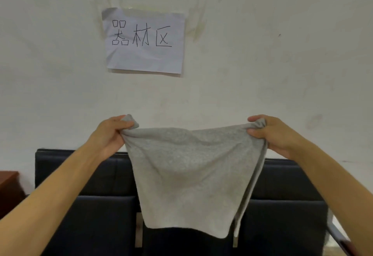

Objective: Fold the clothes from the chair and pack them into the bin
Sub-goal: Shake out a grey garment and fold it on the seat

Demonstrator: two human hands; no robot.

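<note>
A light grey garment (191,175) hangs in the air in front of me, stretched wide at its top edge and tapering downward. My left hand (110,134) grips its top left corner, fingers curled round the bunched cloth. My right hand (272,134) pinches the top right corner in the same way. Behind and below the garment stands the dark padded chair (84,185), its backrest and seat cushions partly hidden by the cloth. No bin is in view.
A white wall rises behind the chair, with a handwritten paper sign (144,40) taped to it. A reddish-brown piece of furniture (9,187) shows at the left edge. A pale floor strip lies at the bottom right.
</note>
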